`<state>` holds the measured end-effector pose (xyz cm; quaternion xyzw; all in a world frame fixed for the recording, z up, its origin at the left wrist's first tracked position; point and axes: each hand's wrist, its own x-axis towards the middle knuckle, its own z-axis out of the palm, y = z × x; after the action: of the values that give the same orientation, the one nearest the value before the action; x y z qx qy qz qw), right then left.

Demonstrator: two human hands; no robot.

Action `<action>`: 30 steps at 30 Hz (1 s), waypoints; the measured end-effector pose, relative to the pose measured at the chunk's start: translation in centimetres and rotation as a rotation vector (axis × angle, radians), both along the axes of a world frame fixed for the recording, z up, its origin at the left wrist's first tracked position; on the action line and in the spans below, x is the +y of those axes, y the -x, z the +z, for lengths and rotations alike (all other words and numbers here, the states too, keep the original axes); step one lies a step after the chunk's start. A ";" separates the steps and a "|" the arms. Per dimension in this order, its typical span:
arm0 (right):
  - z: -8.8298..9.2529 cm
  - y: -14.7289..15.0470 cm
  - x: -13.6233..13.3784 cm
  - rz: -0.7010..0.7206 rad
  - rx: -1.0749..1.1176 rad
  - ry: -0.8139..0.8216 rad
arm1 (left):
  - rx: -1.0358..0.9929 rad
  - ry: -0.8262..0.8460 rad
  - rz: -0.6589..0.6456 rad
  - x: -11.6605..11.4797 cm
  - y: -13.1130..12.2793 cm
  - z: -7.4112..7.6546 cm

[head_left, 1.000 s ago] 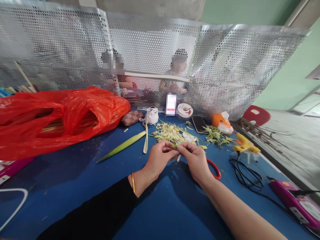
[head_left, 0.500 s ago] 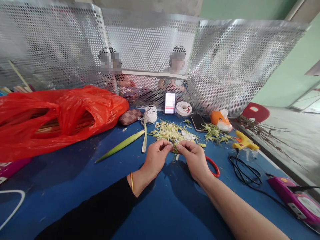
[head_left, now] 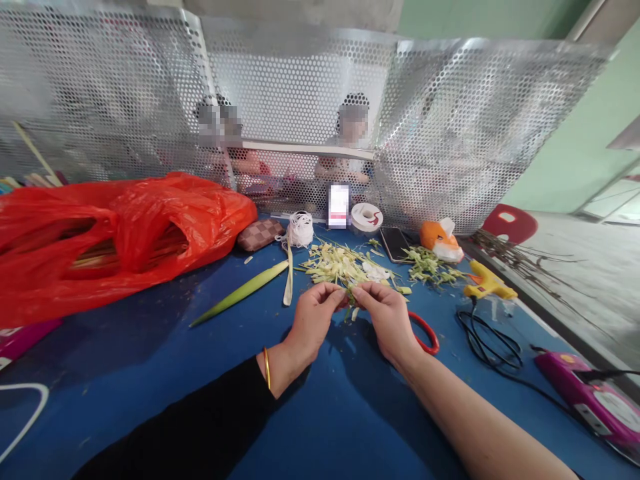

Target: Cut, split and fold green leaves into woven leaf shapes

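Observation:
My left hand (head_left: pixel 313 317) and my right hand (head_left: pixel 388 316) meet over the blue table, fingertips nearly touching. Between them they pinch a small piece of green plant (head_left: pixel 351 299), mostly hidden by the fingers. Just beyond lies a heap of pale yellow-green plant shreds (head_left: pixel 333 262) with a crumpled white scrap (head_left: pixel 375 271) at its right. A red scissors handle (head_left: pixel 425 333) shows beside my right wrist, the rest covered by that hand. Left of my left hand are a long green pointed leaf bud (head_left: pixel 240 292) and a pale flat strip (head_left: pixel 289 280).
Left stands a red plastic bag (head_left: pixel 210 207) of dry stalks. White string (head_left: pixel 301 230), a ribbon spool (head_left: pixel 367 217), a lit phone (head_left: pixel 339 205) and a dark phone (head_left: pixel 395 244) line the back. Right are a yellow glue gun (head_left: pixel 487 283), its black cable and a purple power strip (head_left: pixel 590 399).
Both hands stay almost in place, still pinching the green piece, with slight finger movement. The whole view has shifted very slightly.

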<state>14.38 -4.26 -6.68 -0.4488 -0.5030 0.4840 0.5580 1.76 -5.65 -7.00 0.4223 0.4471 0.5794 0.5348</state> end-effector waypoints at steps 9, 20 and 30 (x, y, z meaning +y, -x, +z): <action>0.1 -0.1 0.0 0.001 0.053 0.017 | -0.041 0.122 -0.111 -0.4 -0.1 0.7; 0.4 -0.9 0.4 0.034 0.188 0.132 | -0.076 0.123 -0.047 0.1 0.5 0.8; 0.5 -0.6 0.2 0.038 0.184 0.112 | -0.067 0.139 -0.046 0.1 0.5 0.8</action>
<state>15.01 -4.01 -6.20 -0.4233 -0.4301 0.5608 0.5669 1.26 -5.58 -6.24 0.3745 0.4585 0.5483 0.5907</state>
